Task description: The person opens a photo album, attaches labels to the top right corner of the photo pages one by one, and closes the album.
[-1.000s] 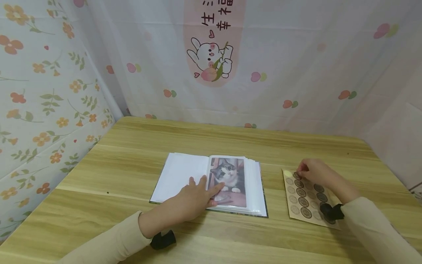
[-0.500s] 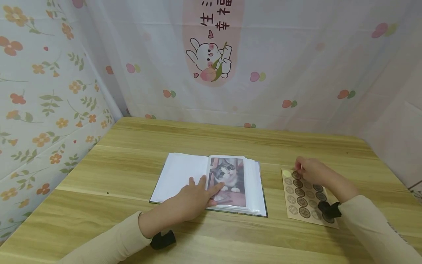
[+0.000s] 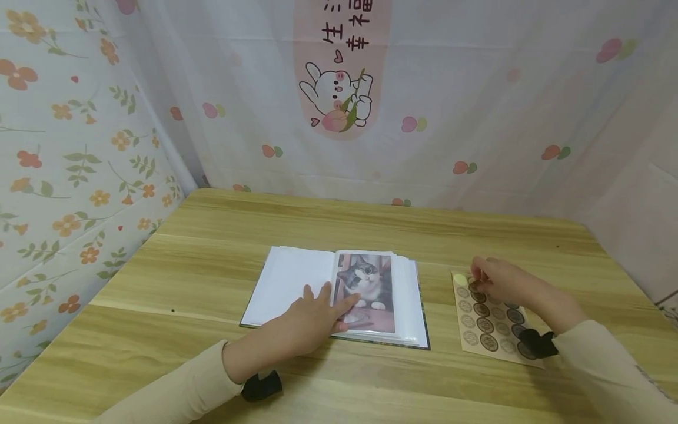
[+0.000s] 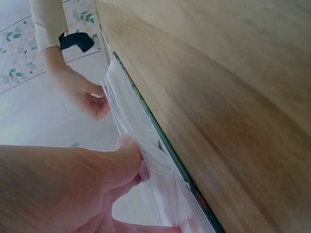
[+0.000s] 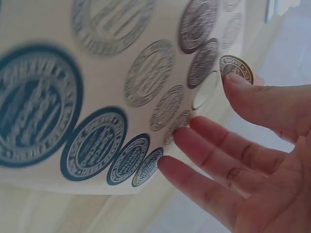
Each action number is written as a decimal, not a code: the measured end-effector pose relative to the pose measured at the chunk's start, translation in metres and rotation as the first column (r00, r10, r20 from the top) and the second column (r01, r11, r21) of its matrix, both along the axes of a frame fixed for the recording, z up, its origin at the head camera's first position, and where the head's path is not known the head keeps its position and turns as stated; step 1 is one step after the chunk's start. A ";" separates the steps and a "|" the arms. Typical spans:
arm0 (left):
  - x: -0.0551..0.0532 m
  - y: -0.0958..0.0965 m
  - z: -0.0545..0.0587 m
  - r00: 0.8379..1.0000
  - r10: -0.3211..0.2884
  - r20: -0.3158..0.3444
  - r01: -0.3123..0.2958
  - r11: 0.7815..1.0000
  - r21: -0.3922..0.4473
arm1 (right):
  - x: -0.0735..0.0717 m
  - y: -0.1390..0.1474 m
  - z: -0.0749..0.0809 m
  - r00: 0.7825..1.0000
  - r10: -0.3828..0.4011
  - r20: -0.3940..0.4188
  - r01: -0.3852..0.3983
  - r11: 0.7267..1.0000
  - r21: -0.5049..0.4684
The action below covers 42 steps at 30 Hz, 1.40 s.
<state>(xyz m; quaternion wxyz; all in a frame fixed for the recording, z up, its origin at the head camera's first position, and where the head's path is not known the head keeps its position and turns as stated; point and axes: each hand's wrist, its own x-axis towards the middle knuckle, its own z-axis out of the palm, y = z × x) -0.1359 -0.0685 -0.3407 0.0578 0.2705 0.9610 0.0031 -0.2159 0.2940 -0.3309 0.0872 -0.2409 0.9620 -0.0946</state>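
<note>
A photo album [image 3: 296, 282] lies spread on the table, with a cat photo [image 3: 371, 282] in its right page. My left hand [image 3: 307, 321] rests on the album with fingers spread, its index finger over the photo. In the left wrist view the left thumb [image 4: 127, 158] touches the lower page edges. To the right is a brown sheet of round stickers [image 3: 495, 327]. Above its upper part, my right hand [image 3: 508, 287] pinches one dark round sticker [image 5: 236, 66] by its edge. The sticker stands off the sheet, near a pale bare circle [image 5: 206, 91]. The other right fingers are extended against the sheet.
The wooden table [image 3: 254, 218] runs back to a white curtain [image 3: 450, 76] with a rabbit print. A floral cloth [image 3: 74, 176] hangs at the left. Black wrist straps [image 3: 262, 386] sit on both forearms.
My right hand has shifted slightly toward me and left, and the pinched sticker has come up off the sheet. The left hand and the album stay where they were.
</note>
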 end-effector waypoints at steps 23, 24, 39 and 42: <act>-0.001 -0.001 -0.001 1.000 -0.010 -0.008 0.010 1.000 -0.013 | -0.019 -0.062 0.037 0.997 0.001 -0.074 -0.012 0.990 -0.139; -0.001 -0.001 -0.001 1.000 -0.011 -0.010 0.011 1.000 -0.014 | -0.020 -0.065 0.037 0.997 0.011 -0.076 -0.022 0.990 -0.141; -0.001 -0.001 -0.003 0.999 -0.013 -0.043 0.012 1.000 -0.026 | -0.034 -0.122 0.025 0.971 0.189 -0.143 -0.198 0.979 -0.051; -0.001 -0.001 -0.003 0.999 -0.012 -0.045 0.011 1.000 -0.029 | -0.037 -0.129 0.022 0.974 0.186 -0.127 -0.192 0.981 -0.035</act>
